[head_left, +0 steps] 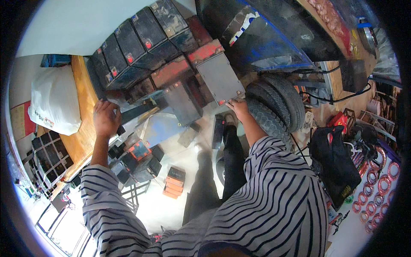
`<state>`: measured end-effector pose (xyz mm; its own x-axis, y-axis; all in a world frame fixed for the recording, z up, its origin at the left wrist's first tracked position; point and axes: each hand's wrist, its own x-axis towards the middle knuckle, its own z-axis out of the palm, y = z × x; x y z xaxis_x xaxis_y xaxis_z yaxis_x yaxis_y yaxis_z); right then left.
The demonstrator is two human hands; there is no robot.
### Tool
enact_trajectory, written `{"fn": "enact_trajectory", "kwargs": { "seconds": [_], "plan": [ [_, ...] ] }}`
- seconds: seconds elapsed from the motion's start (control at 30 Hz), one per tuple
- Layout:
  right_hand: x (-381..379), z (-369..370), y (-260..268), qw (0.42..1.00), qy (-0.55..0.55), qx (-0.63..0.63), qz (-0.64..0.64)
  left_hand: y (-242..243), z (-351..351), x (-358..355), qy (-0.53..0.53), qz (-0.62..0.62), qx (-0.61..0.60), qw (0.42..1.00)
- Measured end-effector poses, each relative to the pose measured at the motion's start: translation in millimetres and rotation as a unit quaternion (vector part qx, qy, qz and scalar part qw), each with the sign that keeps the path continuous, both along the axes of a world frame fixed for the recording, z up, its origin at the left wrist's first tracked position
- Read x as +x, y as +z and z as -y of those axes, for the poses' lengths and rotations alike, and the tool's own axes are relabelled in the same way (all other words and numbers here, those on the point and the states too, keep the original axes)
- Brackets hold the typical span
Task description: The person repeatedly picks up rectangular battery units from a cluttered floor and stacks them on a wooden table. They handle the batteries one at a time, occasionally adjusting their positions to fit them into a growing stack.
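Note:
My right hand [238, 107] touches the near edge of a grey-topped battery [221, 78], its fingers at the corner by a red terminal. Whether the fingers grip that edge cannot be told. My left hand [106, 118] is raised by the edge of a wooden counter [83, 93], fingers loosely bent, with nothing seen in it. Between the hands a second grey battery [183, 103] stands lower down. Behind them several black batteries [129, 45] form a stacked row against the wall, with red-cased batteries [170, 71] below.
Stacked tyres [273, 106] stand right of my right hand. Small orange-and-black boxes [174, 182] and more batteries [148, 167] are on the floor at lower left. A white plastic sack [57, 99] rests by the counter. A black bag [334, 160] and several ring-shaped packs [372, 192] lie right.

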<state>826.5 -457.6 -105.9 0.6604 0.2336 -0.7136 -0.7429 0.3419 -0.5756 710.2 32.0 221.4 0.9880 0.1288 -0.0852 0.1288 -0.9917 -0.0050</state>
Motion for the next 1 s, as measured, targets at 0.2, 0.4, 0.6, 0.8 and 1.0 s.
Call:
{"fn": "enact_trajectory", "kwargs": {
  "seconds": [0.2,0.4,0.6,0.8,1.0],
  "plan": [
    [-6.7,-0.8,14.1,0.998,0.018,-0.053,-0.020,1.5,-0.5,0.8,-0.025,0.012,0.003,1.000],
    [3.7,-0.3,26.8,0.998,0.026,-0.049,-0.028,0.3,0.4,-0.2,0.001,0.005,0.022,1.000],
    [4.4,2.2,28.9,0.993,0.088,-0.070,-0.037,-2.2,-4.4,-4.4,-0.003,0.012,0.001,1.000],
    [-14.8,-1.6,31.8,0.981,0.121,-0.128,-0.084,-8.6,-10.9,-9.4,0.012,-0.012,0.007,1.000],
    [-72.6,3.3,49.9,0.940,0.280,-0.151,-0.121,-4.4,-10.6,-6.0,-0.040,0.039,-0.026,0.998]
  ]
}}
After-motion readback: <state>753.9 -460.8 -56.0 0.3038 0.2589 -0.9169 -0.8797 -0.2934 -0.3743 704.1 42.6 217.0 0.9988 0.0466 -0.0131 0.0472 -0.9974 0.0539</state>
